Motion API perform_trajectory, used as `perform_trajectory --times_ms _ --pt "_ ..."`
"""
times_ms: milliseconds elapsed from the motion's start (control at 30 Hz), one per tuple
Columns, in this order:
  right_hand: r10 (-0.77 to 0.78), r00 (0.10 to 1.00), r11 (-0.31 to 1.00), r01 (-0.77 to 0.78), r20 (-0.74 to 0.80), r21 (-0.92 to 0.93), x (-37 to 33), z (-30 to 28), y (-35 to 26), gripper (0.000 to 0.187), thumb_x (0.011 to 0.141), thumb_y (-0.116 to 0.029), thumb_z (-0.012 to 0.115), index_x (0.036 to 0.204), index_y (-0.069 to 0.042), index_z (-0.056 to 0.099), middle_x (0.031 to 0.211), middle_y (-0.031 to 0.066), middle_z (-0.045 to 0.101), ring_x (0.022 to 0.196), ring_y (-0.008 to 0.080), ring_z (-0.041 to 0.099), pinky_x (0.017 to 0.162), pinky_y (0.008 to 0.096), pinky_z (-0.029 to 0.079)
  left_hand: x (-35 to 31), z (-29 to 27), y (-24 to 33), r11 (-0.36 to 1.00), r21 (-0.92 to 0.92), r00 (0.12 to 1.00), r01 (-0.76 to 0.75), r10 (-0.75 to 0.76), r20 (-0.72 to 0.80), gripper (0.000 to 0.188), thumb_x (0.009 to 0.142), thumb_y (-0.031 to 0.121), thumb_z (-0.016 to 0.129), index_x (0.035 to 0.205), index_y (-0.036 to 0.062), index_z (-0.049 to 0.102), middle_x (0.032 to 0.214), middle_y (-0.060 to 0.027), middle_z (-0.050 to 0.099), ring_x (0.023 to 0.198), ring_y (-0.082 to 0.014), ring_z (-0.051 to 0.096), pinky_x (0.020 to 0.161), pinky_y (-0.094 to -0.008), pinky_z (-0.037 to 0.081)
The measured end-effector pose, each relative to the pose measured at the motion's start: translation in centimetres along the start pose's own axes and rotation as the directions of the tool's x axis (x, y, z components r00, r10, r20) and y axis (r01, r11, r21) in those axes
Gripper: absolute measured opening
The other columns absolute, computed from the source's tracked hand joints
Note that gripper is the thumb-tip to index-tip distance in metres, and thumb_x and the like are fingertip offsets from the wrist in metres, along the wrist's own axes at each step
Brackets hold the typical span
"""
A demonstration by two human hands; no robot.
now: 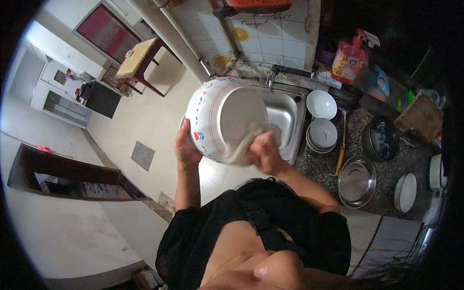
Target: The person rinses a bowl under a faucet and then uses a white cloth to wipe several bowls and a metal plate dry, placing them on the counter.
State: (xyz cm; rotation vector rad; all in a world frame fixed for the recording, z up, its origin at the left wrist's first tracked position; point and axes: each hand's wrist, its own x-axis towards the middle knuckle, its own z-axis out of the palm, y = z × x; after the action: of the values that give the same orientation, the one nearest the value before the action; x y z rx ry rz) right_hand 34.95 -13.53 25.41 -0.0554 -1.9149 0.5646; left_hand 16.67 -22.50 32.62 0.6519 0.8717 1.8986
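A large white basin point(244, 113) with a red and blue flower pattern is tipped up, its flat underside showing. My left hand point(186, 144) grips its rim on the left side, with the fingers partly hidden behind it. My right hand point(266, 152) is closed on a pale grey-beige cloth point(241, 150), which lies against the lower right of the basin's base. Motion blurs part of the cloth. Behind the basin, the steel sink point(285, 116) is partly covered from sight, and a tap point(270, 82) stands at its back edge.
On the dark speckled counter point(316, 169) right of the sink stand white bowls point(322, 105), a steel basin point(356, 182), a wooden-handled spatula point(341, 154), a black pan point(380, 139) and another tilted bowl point(405, 192). A pink pump bottle point(347, 60) stands behind. Far left is a wooden table point(135, 60).
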Motion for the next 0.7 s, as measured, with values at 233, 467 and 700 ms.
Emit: perform_trajectory --times_ms 233,467,700 --pt "-0.049 0.999 0.996 0.048 0.005 0.074 4.2 0.7 -3.8 0.016 0.071 -0.014 0.059 0.077 -0.01 0.044 0.089 0.0079 0.044 0.082 0.0227 0.043 0.073 0.0379 0.034 -0.2 0.9 -1.1 0.983 -0.012 0.983 0.183 -0.183 0.01 0.045 0.083 0.03 0.044 0.114 -0.0024 0.042 0.102 -0.0168 0.054 0.089 -0.0252 0.056 0.078 -0.0359 0.046" --pt "0.041 0.938 0.995 -0.006 0.343 -0.102 11.4 0.9 -3.4 0.019 0.078 -0.024 0.051 0.081 -0.005 0.054 0.092 0.0093 0.053 0.092 0.0225 0.049 0.085 0.039 0.036 -1.4 -4.6 -3.5 0.779 0.606 0.978 -0.159 0.038 0.207 0.035 0.08 0.028 0.05 0.101 0.0012 0.051 0.098 -0.01 0.055 0.088 -0.0186 0.054 0.073 -0.0298 0.046" --pt "0.618 0.525 0.325 -0.849 0.585 0.417 12.4 0.4 8.4 0.033 0.083 -0.036 0.047 0.098 -0.007 0.054 0.087 0.0064 0.057 0.082 0.0174 0.055 0.071 0.0313 0.045 -2.0 0.3 -0.7 0.858 0.487 0.979 0.163 -0.2 0.027 0.038 0.076 0.032 0.056 0.085 -0.0045 0.057 0.075 -0.0104 0.059 0.06 -0.0161 0.057 0.056 -0.0251 0.046"
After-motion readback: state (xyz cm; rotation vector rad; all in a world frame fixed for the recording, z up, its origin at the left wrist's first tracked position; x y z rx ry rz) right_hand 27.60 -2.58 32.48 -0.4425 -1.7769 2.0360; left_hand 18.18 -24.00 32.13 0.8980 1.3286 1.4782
